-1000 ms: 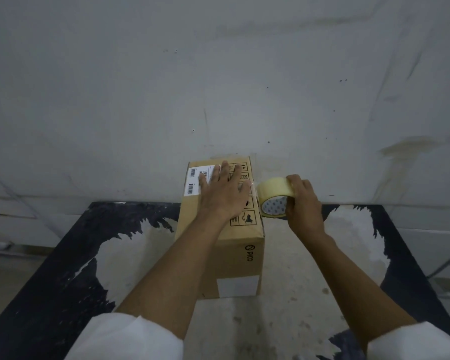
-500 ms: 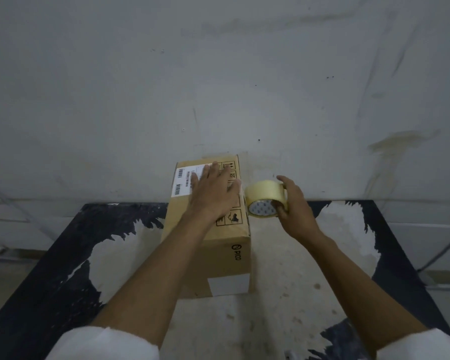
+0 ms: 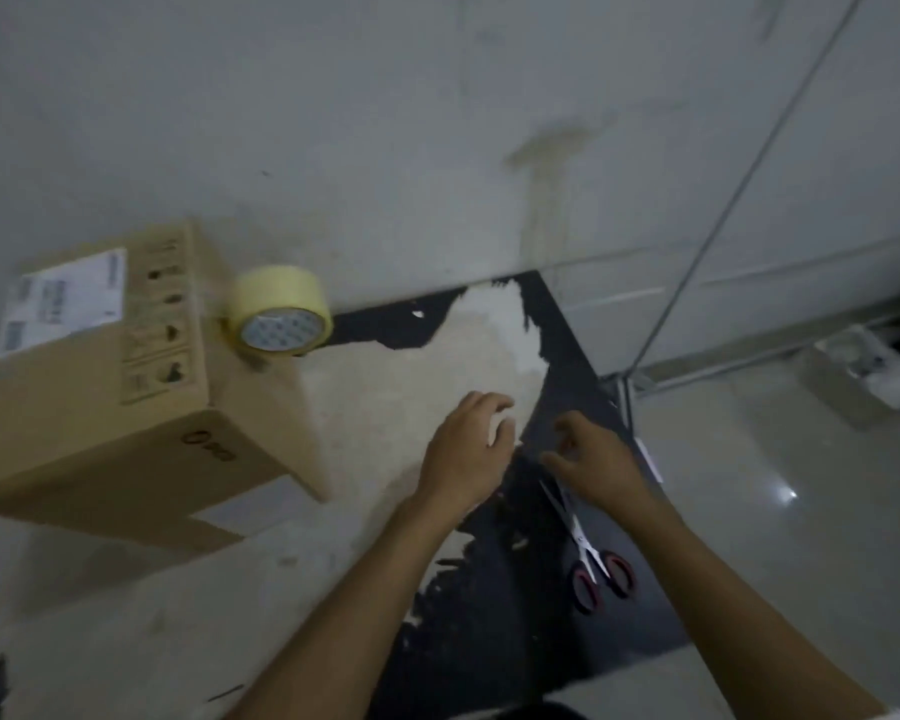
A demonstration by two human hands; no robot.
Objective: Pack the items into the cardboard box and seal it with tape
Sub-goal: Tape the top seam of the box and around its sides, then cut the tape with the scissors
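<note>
The closed cardboard box [image 3: 100, 387] stands at the left of the table with a white label on top. A yellowish tape roll [image 3: 279, 318] hangs against the box's upper right edge, with no hand on it. My left hand [image 3: 466, 449] hovers over the table's right part with curled, spread fingers and holds nothing. My right hand [image 3: 591, 459] is beside it, fingers apart, just above the blade tips of the red-handled scissors [image 3: 591, 550], which lie on the dark table surface.
The worn black-and-white table [image 3: 385, 387] ends close to the right of the scissors. Behind it rises a grey wall. On the tiled floor at the right are a thin metal pole [image 3: 723, 215] and a small white container [image 3: 863, 371].
Both hands left the box and the tape roll and moved right toward the scissors. The view swung right, so the box now sits at the left, with the roll hanging at its edge.
</note>
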